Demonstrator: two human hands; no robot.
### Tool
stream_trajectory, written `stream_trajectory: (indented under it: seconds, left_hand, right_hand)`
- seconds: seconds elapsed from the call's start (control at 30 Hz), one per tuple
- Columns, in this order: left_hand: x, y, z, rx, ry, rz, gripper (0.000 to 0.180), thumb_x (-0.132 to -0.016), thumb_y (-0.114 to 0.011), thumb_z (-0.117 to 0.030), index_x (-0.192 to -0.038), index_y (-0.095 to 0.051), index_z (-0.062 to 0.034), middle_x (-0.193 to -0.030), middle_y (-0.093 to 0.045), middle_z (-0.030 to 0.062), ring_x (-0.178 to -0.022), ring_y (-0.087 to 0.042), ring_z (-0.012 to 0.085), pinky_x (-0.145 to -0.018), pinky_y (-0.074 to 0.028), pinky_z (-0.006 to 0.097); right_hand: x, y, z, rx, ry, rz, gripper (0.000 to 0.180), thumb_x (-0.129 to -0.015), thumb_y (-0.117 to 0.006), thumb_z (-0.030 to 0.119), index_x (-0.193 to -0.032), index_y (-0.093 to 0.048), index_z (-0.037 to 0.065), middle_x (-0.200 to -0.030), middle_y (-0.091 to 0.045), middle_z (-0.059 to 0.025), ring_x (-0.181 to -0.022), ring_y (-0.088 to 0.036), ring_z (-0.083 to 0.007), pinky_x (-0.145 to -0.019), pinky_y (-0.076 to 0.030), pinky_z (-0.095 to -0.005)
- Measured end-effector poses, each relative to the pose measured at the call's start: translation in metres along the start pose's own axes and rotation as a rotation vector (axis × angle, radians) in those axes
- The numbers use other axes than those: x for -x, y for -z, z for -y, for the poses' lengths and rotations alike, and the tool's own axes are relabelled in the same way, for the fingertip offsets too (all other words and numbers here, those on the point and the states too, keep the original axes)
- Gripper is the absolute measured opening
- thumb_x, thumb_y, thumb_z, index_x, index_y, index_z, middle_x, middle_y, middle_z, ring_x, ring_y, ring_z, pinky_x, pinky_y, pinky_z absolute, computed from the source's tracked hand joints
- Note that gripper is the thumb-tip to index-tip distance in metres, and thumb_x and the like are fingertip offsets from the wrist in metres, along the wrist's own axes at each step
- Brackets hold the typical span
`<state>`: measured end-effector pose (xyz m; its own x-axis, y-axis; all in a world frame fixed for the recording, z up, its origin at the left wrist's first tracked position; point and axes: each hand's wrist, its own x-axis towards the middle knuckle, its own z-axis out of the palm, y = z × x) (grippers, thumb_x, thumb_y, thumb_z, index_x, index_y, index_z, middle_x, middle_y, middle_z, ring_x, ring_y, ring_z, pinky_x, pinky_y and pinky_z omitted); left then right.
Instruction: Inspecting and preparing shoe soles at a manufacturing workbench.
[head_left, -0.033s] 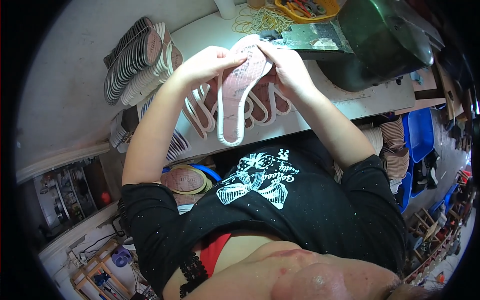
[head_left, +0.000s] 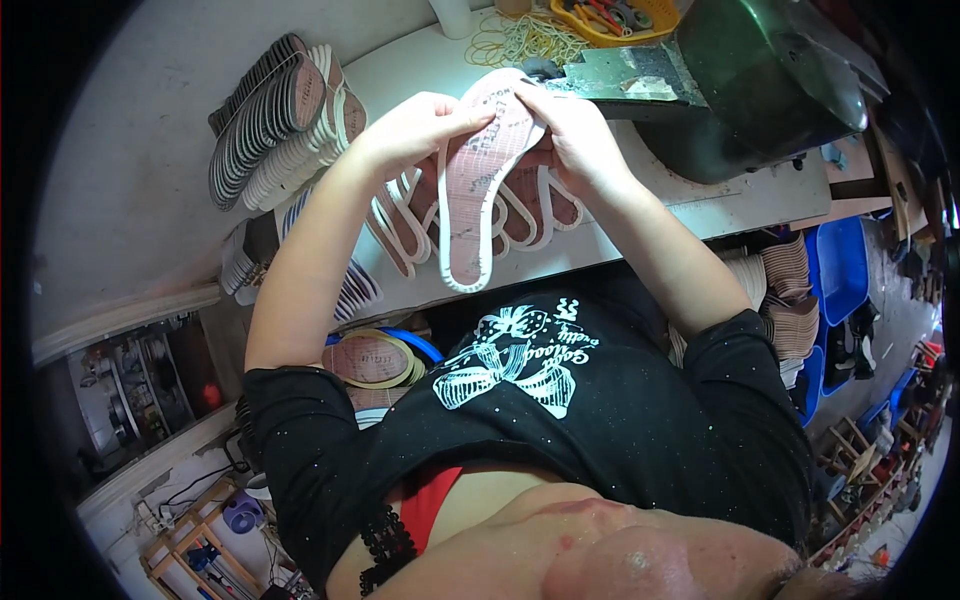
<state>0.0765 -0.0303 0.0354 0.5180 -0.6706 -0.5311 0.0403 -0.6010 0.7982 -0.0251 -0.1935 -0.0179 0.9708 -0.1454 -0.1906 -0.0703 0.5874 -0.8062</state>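
Between my two hands is a shoe insole (head_left: 470, 215), pinkish brown with a white bound edge and dark print. Its narrow heel end hangs toward my body, and its wide end points at the sewing machine's green arm (head_left: 635, 78). My left hand (head_left: 415, 130) pinches the left edge, thumb on the face. On the opposite edge, close to the tip, my right hand (head_left: 580, 135) grips it with the thumb on top. Fingers under the insole are mostly hidden. Behind and below it, a row of white-edged insoles (head_left: 400, 235) lies on the white table (head_left: 690, 205), partly covered.
Bundled insoles (head_left: 270, 125) stand at the table's left. Loose yellowish bands (head_left: 525, 42) and a yellow basket of tools (head_left: 615, 35) lie at the back. The machine's bulky green body (head_left: 760, 90) fills the far right. Stacked insoles (head_left: 790, 290) and blue bins (head_left: 838, 268) sit lower right.
The insole's heel end has shifted very slightly to the right. Both hands keep the same grip and place.
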Motion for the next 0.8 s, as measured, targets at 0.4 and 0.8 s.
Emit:
stream_trajectory:
  seconds: [0.4,0.8]
  left_hand:
    - [0.004,-0.021,-0.005,0.15,0.078,-0.106,0.048,-0.086,-0.058,-0.046,-0.082,-0.065,0.0006,-0.062,-0.062,0.008,-0.044,-0.059,0.0117,-0.04,-0.049,0.022]
    - [-0.004,-0.014,-0.003,0.11,0.002,-0.249,0.036,-0.078,-0.072,-0.037,-0.064,-0.058,-0.0062,-0.047,-0.049,-0.0016,-0.034,-0.044,0.0043,-0.033,-0.033,0.018]
  right_hand:
    - [0.041,0.007,-0.003,0.455,0.049,0.111,0.027,-0.089,-0.059,0.024,-0.091,-0.064,-0.003,-0.076,-0.063,-0.002,-0.067,-0.055,-0.005,-0.061,-0.046,-0.022]
    - [0.012,0.033,-0.005,0.295,-0.049,0.213,0.034,-0.092,-0.053,0.028,-0.091,-0.063,-0.004,-0.077,-0.063,-0.0023,-0.065,-0.052,-0.0049,-0.061,-0.046,-0.0221]
